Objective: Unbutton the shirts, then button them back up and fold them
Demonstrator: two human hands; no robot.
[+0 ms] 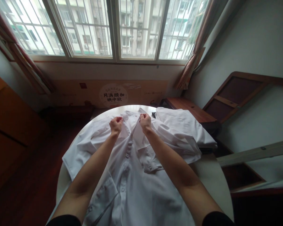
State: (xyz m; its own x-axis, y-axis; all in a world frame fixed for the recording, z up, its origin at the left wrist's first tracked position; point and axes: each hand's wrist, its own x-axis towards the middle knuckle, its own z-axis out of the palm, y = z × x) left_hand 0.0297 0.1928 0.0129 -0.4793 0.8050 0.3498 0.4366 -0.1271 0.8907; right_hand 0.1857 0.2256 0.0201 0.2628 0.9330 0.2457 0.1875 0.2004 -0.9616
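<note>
A white button-up shirt [136,185] lies spread over a round white table, its collar at the far end and its hem toward me. My left hand [116,124] is closed in a pinch on the shirt near the left side of the collar. On the other side of the neck opening, my right hand [145,121] pinches the fabric by the right collar edge. The button placket runs down the middle between my arms. Both sleeves are folded inward, with a buttoned cuff [151,164] showing beside my right forearm.
A stack of folded white clothes [184,122] sits at the table's right rear. The round table's rim [223,188] shows at right. Beyond stand a brown wooden bench [191,110], a printed cardboard panel [141,92] and a barred window [139,31].
</note>
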